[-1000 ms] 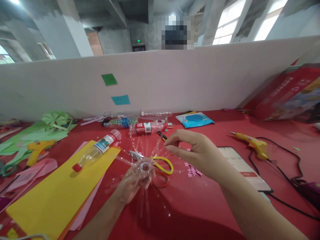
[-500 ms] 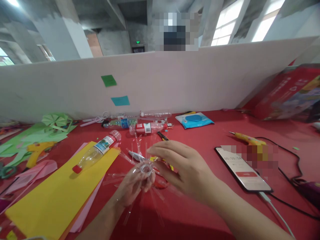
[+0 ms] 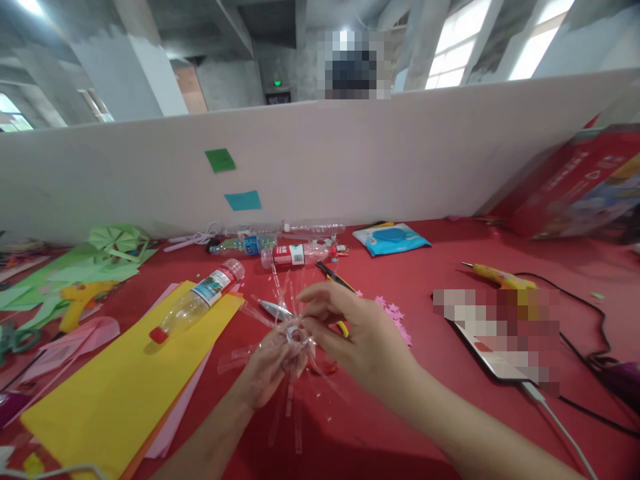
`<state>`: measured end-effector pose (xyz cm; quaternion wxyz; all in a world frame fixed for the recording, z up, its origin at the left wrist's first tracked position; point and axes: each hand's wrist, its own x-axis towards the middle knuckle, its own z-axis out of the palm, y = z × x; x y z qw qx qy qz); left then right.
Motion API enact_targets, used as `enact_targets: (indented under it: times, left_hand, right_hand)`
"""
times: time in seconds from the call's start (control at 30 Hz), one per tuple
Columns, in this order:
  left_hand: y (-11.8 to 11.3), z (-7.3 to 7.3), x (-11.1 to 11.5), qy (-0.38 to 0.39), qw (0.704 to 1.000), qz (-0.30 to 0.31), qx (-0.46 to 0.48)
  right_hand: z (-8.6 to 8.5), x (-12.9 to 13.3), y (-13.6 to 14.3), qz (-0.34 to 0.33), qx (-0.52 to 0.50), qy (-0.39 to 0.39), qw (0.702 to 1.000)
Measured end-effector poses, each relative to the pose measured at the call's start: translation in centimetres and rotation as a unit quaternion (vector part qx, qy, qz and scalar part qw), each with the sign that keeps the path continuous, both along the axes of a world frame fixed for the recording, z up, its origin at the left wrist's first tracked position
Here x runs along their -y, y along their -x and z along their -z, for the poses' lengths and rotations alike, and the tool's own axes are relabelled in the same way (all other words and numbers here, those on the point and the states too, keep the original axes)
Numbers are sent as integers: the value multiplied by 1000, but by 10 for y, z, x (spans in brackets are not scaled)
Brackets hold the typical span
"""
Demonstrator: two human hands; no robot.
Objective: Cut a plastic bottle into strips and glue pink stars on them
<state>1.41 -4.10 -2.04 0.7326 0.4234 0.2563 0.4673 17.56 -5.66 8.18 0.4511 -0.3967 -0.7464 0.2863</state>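
Head view: clear plastic strips fan out between two bare hands

At left, a yellow glue gun (image 3: 79, 297) rests near yellow sheets (image 3: 117, 383), which carry a red-capped bottle (image 3: 185, 312) whose label (image 3: 212, 287) is too blurred to read. Farther back, a bottle's blue label (image 3: 252, 245) appears to read "PURE"

Near center, the left hand (image 3: 267, 365) grips a clear bottle piece (image 3: 297, 345) above the red table (image 3: 380, 427), its ring-shaped mouth up and cut strips radiating around it. Behind lies a bottle with a red label (image 3: 283, 255), its lettering illegible. Scissors (image 3: 274, 309) lie partly hidden beyond the piece

The right hand (image 3: 367, 340) curls its fingers beside the ring; whether they pinch a strip cannot be told. The work appears to be at the handling of the strips, a step that would call for a steady left hold and a light right touch

Rightward sit pink stars (image 3: 395, 313), a blue-and-white packet (image 3: 393, 239), a phone (image 3: 503, 365) with its screen obscured, and a red box (image 3: 555, 183) with unreadable white print
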Motion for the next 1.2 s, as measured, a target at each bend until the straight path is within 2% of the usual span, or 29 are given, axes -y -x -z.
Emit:
enact_targets:
  times: [0.17, 0.3, 0.43, 0.67, 0.83, 1.07, 1.2]
  left_hand:
    - [-2, -7, 0, 7, 1000, -20, -12]
    - [-3, -7, 0, 6, 1000, -25, -15]
    - [-4, -8, 1, 24, 999, -36, -15]
    - [-3, -7, 0, 39, 997, -57, -19]
    - [0, 0, -4, 32, 997, -72, -12]
    - [0, 0, -6, 22, 997, -72, -24]
    - [1, 1, -7, 16, 997, -64, -28]
  right_hand:
    - [0, -1, 0, 13, -15, 7, 1000]
    - [3, -2, 0, 32, 4, -34, 999]
    - [7, -4, 1, 21, 10, -53, 998]
    - [4, -2, 3, -9, -23, 47, 999]
    - [5, -2, 3, -9, -49, 75, 996]
    - [8, -4, 4, -27, -88, 98, 991]
    - [5, -3, 5, -42, -135, 170, 975]
